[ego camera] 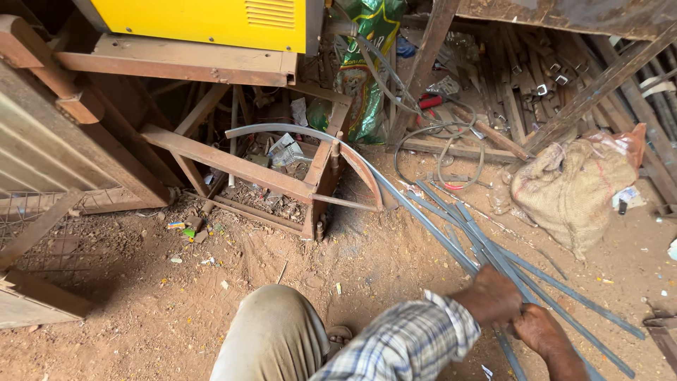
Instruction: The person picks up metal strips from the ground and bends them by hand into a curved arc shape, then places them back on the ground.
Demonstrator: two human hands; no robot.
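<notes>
Both hands are clenched on the grey metal strip [423, 212], left hand [493, 296] ahead of right hand [539, 330], its long axis running up-left toward the rusty frame [233, 164].

Two hands, the left hand [493, 296] and the right hand [537, 329], close on one bent metal strip [395, 194]. About five more flat metal strips [557, 289] lie on the dirt. One burlap sack [571, 190], one yellow machine [211, 21], one rusty frame [233, 164], one green bag [367, 77].
</notes>
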